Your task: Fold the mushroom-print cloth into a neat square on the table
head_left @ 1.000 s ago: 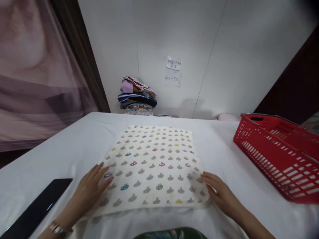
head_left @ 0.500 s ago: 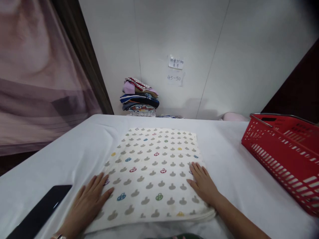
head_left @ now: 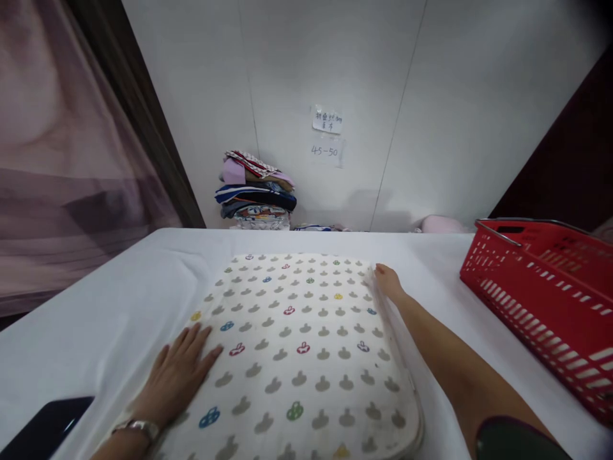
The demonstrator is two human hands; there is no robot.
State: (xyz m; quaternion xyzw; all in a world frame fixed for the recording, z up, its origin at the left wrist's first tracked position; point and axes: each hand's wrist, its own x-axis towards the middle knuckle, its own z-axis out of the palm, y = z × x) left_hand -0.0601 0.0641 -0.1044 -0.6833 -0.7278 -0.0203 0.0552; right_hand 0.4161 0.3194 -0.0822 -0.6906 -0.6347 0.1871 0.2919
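Folded patterned cloth (head_left: 297, 345) is lying flat mid-tabletop (head_left: 96, 300). Left grip (head_left: 179, 377) is resting open, palm down, fingers spread on cloth's near-left edge, w/ a watch (head_left: 138, 427) on the wrist. Right grip (head_left: 389, 283) is touching cloth's far-right corner; can't tell if it's pinching fabric or just pressing. Red basket (head_left: 541, 300) is sitting well apart on the rt. Dark phone (head_left: 43, 428) is lying near-left. Clothes stack (head_left: 256, 191) is sitting at back by the wall.
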